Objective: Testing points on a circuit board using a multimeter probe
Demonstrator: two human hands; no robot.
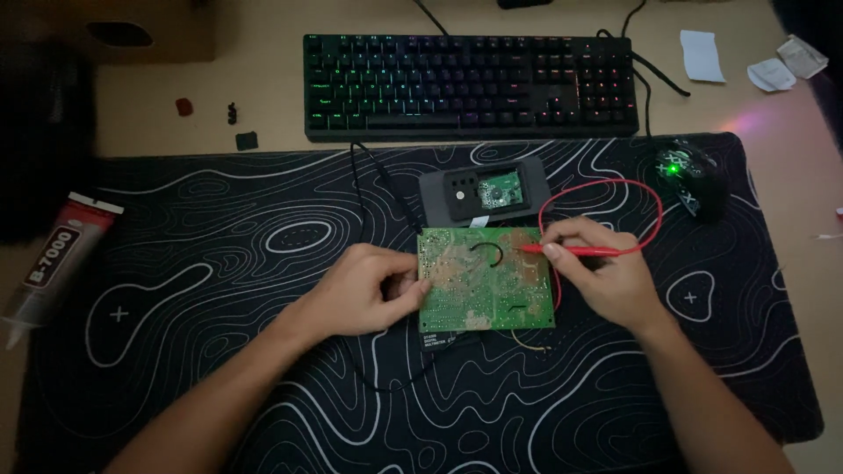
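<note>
A dim home desk set up as an electronics bench is indicated: backlit keyboard [470, 86], lit mouse [691, 178], patterned desk mat [219, 263], glue tube [54, 259], bare circuit board [486, 279], red probe [580, 251].

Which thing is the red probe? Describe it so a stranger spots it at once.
Start at the black desk mat with white wavy lines, then find the green circuit board at its middle. The red probe is the thin stick pinched in the right hand, its tip on the board's upper part. Unlike the black wires nearby, it trails a red wire loop.
</note>
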